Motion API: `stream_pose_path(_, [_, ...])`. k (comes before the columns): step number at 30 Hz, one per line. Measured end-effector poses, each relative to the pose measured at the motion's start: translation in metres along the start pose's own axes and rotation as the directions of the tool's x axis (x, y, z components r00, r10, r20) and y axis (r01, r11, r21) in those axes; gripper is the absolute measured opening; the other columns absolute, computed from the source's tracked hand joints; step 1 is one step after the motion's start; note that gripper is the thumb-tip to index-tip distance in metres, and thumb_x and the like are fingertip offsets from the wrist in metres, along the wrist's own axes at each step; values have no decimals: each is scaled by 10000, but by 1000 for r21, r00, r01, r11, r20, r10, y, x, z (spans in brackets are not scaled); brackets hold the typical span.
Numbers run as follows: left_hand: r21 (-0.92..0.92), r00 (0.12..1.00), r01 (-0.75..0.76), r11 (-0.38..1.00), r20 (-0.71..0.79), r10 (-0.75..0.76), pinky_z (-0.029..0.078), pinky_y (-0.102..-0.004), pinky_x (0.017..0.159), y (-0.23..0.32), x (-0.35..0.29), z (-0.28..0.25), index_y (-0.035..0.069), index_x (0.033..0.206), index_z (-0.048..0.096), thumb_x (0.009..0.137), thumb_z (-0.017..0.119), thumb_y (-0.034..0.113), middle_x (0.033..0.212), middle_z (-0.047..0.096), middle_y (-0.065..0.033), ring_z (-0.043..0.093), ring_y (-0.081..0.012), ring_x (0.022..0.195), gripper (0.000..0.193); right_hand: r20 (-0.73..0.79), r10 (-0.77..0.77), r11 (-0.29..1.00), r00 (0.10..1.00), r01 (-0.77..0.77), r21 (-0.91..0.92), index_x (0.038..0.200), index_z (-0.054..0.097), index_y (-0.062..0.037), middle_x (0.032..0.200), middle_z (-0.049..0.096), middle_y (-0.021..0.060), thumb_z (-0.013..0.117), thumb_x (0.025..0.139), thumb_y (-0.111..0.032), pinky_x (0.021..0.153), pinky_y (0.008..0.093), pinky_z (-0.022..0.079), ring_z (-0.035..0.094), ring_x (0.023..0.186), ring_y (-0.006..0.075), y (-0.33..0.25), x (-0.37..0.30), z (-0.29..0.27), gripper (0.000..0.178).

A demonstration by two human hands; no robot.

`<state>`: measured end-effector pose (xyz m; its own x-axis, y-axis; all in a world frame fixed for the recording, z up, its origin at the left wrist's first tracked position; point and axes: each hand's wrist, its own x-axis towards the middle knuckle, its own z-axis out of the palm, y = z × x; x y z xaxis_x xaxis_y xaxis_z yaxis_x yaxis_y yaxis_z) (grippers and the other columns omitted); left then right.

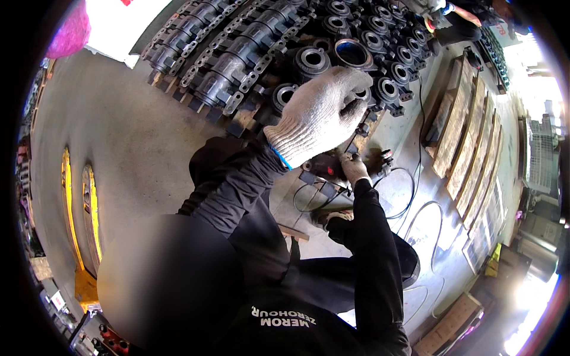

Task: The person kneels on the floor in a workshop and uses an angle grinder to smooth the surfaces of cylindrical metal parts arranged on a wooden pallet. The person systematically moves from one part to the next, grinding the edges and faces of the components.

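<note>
My left hand (323, 115), in a whitish knit glove with a blue cuff edge, reaches over the near side of a group of dark metal castings (312, 58) with round bored ends. Its fingers are curled; whether anything sits inside them is hidden. Below it, my right hand (354, 168), also gloved, is closed around a dark corded power tool (325, 167) with a red spot on its body. The tool's exact kind and its working end are hard to make out. A ring-shaped casting (352, 53) with a wide bore lies just beyond my left hand.
Long dark castings (231, 62) lie in rows on wood at the upper left. A black cable (411, 190) loops over the floor right of my right hand. Wooden pallets (466, 133) lie farther right. Yellow pallet-jack forks (90, 207) are at the left. Another person's arm (466, 15) shows at the top right.
</note>
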<state>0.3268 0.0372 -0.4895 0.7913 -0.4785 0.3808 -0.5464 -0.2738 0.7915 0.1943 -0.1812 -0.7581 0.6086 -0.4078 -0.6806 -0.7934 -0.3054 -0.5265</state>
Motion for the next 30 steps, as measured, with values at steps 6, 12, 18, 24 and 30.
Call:
stream_pose_path(6, [10,999,-34,999,-3,34,593,-316,783,-11,-2,1,69,1245,640,929,723,108,1058,691,-114,714,-206,881,328,199,-127,985,972,99,142,1542,335,75,1518,498,271,756,913,-499,1165,356,383,490,1414,302,36,41,31,950])
stream_pose_path(12, [-34,998,-65,997,-8,65,599,-311,777,-5,1,12,80,1238,646,926,728,91,1052,689,-107,714,-194,870,323,-207,-82,970,975,30,-243,1434,474,42,1347,644,243,889,793,-460,1046,387,495,632,1239,330,-35,-58,12,913])
stream_pose_path(18, [-38,996,-88,995,-6,88,602,-318,764,-1,3,6,90,1234,656,922,739,110,1073,693,-101,714,-191,859,323,-42,-202,979,979,203,34,1351,566,19,1241,715,167,919,743,-478,987,349,532,685,1143,267,16,-34,13,861])
stream_pose_path(24, [10,997,-76,997,-11,76,604,-328,756,-4,-3,-1,112,1244,664,920,744,149,1051,693,-93,702,-194,834,336,140,-134,852,981,186,-490,1440,527,-41,1309,697,183,866,641,-695,1022,395,527,684,1198,312,5,-42,4,1087])
stream_pose_path(30, [8,997,-77,997,9,77,606,-335,754,-2,-1,3,111,1249,663,915,747,174,1056,697,-98,713,-220,842,351,195,-122,691,973,225,-687,1505,462,-94,1313,673,221,880,601,-678,1065,427,508,641,1235,393,1,-58,-6,1154])
